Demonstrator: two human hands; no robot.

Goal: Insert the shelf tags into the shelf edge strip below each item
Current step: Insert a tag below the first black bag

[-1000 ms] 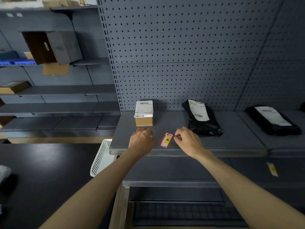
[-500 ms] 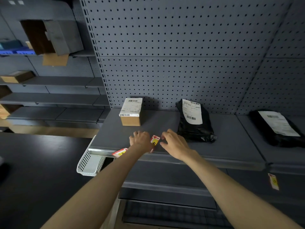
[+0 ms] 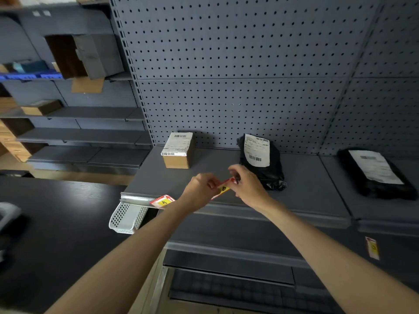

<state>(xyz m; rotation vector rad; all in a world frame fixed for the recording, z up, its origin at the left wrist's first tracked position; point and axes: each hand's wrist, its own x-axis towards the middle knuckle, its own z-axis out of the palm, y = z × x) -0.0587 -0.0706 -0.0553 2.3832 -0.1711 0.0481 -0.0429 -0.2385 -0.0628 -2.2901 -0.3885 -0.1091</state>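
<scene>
Above the front edge of the grey metal shelf (image 3: 226,177), both hands pinch one small red-and-yellow paper shelf tag (image 3: 223,188): the left hand (image 3: 199,191) grips its lower left end, the right hand (image 3: 246,185) its upper right end. The tag's long axis slants up to the right. A second red-and-yellow tag marked "A" (image 3: 162,201) sits in the clear edge strip (image 3: 136,199), left of the hands, below the small cardboard box (image 3: 178,150). Bare shelf lies between that box and the black plastic mailer bag (image 3: 260,162).
</scene>
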